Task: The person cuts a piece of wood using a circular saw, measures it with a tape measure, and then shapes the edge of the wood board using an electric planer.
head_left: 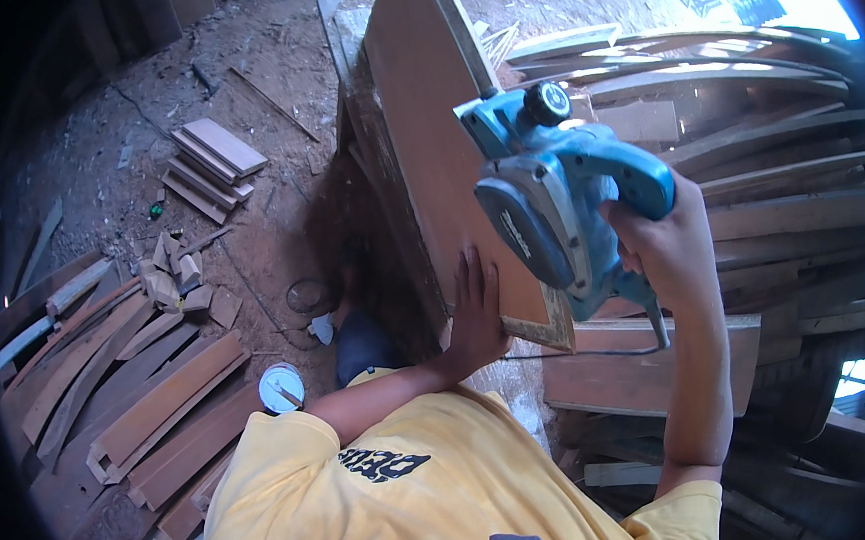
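Observation:
A teal electric planer (557, 209) with a black front knob rests along the upper edge of a brown wooden panel (419, 109). My right hand (671, 237) is wrapped round the planer's rear handle, and its cord hangs down behind. The panel stands on edge, running away from me, with a paler strip along its rim. My left hand (475, 308) lies against the panel's face near its close end, fingers stretched out. Under the panel is a dark wooden bench (383, 181), partly hidden in shadow.
Curved timber pieces (763, 133) are piled along the right. Boards (172, 402) and small wood offcuts (177, 272) lie at lower left, near a white round container (282, 388). A stack of short planks (215, 159) sits on the dusty floor. A reddish board (651, 366) lies below the planer.

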Available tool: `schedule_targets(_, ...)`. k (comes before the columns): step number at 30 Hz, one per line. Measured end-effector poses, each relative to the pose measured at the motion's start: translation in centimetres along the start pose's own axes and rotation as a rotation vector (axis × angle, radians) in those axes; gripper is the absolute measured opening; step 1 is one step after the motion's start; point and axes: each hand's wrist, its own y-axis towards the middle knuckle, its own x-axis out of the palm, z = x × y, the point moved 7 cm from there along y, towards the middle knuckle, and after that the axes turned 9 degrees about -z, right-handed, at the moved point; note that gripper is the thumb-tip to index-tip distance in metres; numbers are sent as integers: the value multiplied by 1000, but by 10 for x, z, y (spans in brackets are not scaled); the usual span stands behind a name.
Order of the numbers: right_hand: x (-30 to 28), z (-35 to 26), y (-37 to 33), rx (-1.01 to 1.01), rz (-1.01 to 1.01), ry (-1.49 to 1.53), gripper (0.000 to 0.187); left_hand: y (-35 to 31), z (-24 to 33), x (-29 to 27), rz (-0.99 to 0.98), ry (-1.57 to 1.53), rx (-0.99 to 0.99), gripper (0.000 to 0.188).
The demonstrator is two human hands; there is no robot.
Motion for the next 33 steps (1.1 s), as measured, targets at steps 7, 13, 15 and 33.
schedule_targets(7,10,-30,81,-86,-56,-3,10,-5,-8,0,17,-32,5,119)
schedule_targets(13,14,-54,142,-147,-79,-25,10,-5,-8,2,49,-103,56,125)
schedule_targets(15,14,-60,165,-163,-76,-57,11,-4,-8,3,26,-87,20,129)
schedule_targets(33,18,-138,372,-315,-88,-112,21,-13,-13,15,66,-130,97,98)
